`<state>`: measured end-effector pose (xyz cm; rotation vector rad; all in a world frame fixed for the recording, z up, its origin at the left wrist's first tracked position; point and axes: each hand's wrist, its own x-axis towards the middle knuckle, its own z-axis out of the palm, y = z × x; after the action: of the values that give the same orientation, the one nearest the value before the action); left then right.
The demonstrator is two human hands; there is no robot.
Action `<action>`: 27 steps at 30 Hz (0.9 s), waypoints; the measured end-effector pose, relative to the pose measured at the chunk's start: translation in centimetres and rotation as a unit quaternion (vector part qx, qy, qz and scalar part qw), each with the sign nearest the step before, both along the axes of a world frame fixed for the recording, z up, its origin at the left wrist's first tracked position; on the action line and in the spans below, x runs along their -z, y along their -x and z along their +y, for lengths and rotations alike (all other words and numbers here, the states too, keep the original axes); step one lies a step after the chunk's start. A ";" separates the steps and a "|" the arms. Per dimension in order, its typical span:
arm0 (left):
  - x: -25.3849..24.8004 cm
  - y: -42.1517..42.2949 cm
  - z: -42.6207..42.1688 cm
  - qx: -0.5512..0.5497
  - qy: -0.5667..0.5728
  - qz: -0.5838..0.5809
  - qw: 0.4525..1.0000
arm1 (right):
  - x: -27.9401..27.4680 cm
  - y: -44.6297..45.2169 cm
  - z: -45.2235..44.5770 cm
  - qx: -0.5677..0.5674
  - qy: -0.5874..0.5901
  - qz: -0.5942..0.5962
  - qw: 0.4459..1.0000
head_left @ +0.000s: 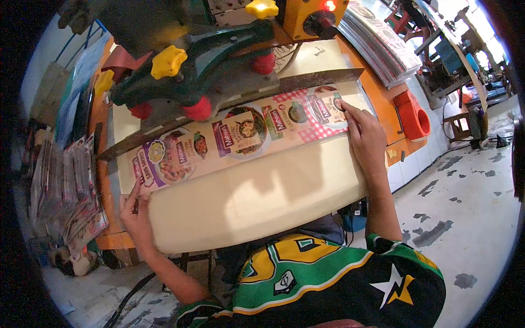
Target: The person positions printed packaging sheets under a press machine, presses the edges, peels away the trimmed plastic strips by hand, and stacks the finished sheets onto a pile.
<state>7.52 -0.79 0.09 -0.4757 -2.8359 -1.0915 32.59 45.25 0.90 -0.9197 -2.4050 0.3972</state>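
A long printed sheet (221, 136) with food pictures and a red checked pattern lies across the worktable, along a long metal bar (322, 77) of a dark green machine (219, 71). My left hand (135, 218) grips the sheet's near left corner between thumb and fingers. At the other end, my right hand (362, 128) has its fingertips closed on the sheet's right end. Plain cream material (257, 191) extends from the print toward my body and droops over the table's front edge. The undersides of both grips are hidden.
Yellow star knobs (168, 62) and a control box (314, 19) with a lit red lamp sit on the machine. Stacked printed sheets stand at the back right (377, 41) and left (68, 186). An orange-red tape dispenser (411, 117) is at the table's right edge.
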 end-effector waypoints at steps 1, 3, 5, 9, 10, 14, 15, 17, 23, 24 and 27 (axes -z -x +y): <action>0.2 0.1 -0.2 0.008 -0.005 0.006 1.000 | 0.0 0.0 0.0 0.002 0.004 -0.007 1.000; 0.5 0.2 -0.4 0.016 -0.007 0.010 1.000 | 0.2 0.0 -0.1 -0.001 -0.005 0.004 1.000; 0.5 0.2 -0.4 0.018 -0.001 0.017 1.000 | 0.2 0.0 -0.2 -0.005 -0.014 0.015 1.000; 0.0 0.0 0.1 0.015 -0.007 0.011 1.000 | 0.0 0.1 0.0 -0.003 -0.003 0.003 1.000; 0.1 0.0 0.0 0.012 -0.015 0.004 1.000 | 0.0 0.1 0.0 -0.003 -0.004 0.000 1.000; 0.3 0.2 -0.2 0.014 -0.010 0.007 1.000 | 0.1 0.1 0.0 -0.006 0.006 0.008 1.000; 0.6 0.4 -0.4 0.013 -0.009 0.007 1.000 | 0.2 0.1 0.1 -0.010 0.002 0.016 1.000; 1.3 0.6 -0.9 0.018 -0.046 -0.002 0.999 | 0.3 0.1 0.1 -0.016 0.000 0.025 1.000; -0.1 0.0 0.2 0.022 -0.030 0.009 0.999 | -0.6 0.3 -0.5 0.002 0.030 -0.001 1.000; -0.2 0.0 0.3 0.021 -0.029 0.009 0.999 | -0.7 0.2 -0.4 0.003 0.031 -0.008 0.999; -0.3 -0.1 0.3 0.008 -0.007 0.004 1.000 | -0.5 0.2 -0.3 0.000 0.027 -0.009 1.000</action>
<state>7.64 -0.47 0.37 -0.5008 -2.8210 -1.1089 32.40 44.95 1.37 -0.9516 -2.4212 0.4578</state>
